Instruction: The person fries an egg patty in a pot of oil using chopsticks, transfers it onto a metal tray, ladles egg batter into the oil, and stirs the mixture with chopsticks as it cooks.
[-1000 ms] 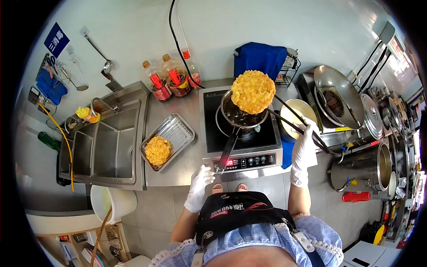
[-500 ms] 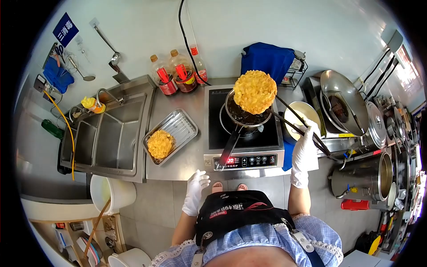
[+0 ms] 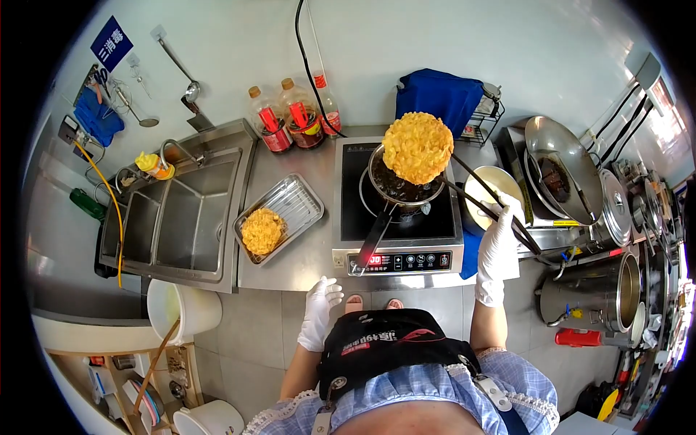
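Note:
My right hand (image 3: 499,250), in a white glove, is closed around long dark chopsticks (image 3: 465,197). Their far ends grip a golden, craggy fried patty (image 3: 417,148), raised above a small saucepan (image 3: 401,191) of dark bubbling oil. The pan stands on a black induction cooktop (image 3: 435,230) with its handle towards me. My left hand (image 3: 317,312), also gloved, hovers in front of the counter edge with fingers loosely bent and apart, holding nothing. Left of the cooktop, a second fried patty (image 3: 262,232) lies on a rack in a metal tray (image 3: 308,205).
Right of the cooktop are a pale bowl (image 3: 487,180) and a large wok (image 3: 562,138). Sauce bottles (image 3: 301,119) line the wall. A double sink (image 3: 190,221) is on the left, with a white bucket (image 3: 199,312) below. A steel pot (image 3: 580,293) stands at right.
The view has shifted slightly. The patty stays held over the pan in the chopsticks, and both hands keep nearly the same position.

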Demonstrator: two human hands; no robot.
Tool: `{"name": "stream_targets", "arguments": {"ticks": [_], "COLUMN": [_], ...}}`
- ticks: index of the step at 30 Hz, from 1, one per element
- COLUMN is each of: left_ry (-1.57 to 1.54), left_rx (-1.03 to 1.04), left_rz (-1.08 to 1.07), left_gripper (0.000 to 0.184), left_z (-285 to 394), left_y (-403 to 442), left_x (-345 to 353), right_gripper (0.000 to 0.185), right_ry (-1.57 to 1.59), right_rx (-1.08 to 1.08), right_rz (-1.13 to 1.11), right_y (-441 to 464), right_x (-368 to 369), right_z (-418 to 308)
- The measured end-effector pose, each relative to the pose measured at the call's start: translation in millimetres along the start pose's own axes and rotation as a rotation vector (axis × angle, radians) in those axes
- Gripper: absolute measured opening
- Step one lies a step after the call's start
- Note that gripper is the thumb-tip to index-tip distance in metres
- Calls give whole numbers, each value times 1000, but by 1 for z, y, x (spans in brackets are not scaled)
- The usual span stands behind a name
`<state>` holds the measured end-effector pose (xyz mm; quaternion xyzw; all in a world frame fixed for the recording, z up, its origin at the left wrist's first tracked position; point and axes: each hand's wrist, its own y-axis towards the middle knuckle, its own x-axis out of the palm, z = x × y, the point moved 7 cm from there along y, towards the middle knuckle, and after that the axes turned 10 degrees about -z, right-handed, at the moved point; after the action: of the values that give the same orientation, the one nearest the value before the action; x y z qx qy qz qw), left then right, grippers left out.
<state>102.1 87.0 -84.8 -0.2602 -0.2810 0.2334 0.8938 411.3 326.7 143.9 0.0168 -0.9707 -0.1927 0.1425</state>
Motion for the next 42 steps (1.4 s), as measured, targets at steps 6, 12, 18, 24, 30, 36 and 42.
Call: {"name": "stream_targets", "arguments": {"ticks": [6,12,18,24,30,36,42], "left_ry": [8,-6,-15,-11,-11,-17,-39], "left_rx": [5,12,17,22,12,25,33], "left_rz": [3,1,2,5,22,7,2], "left_gripper": [42,41,41,41,41,41,40], "left_z": [-2,-4,-4,-5,-9,-13,-12], "left_y": [0,0,-2,-3,-3,-1,-6], "left_x": [0,-1,0,2,3,4,9], "right_gripper": [36,34,34,35,36,37,36], "right_ry": [-104,-79,-73,-112,-37,-52,-90], "right_rx": [-104,-149,-137,-128,-95,-159,-135], "right_rz": [6,-9,5,9,3,-54,-10], "right_y": [4,6,7,8,9,12,14], "right_x": [-3,-1,-8,-9,-7,-3,-8], "right_z": [-5,-9,-2,-1,-4,-14,-10]}}
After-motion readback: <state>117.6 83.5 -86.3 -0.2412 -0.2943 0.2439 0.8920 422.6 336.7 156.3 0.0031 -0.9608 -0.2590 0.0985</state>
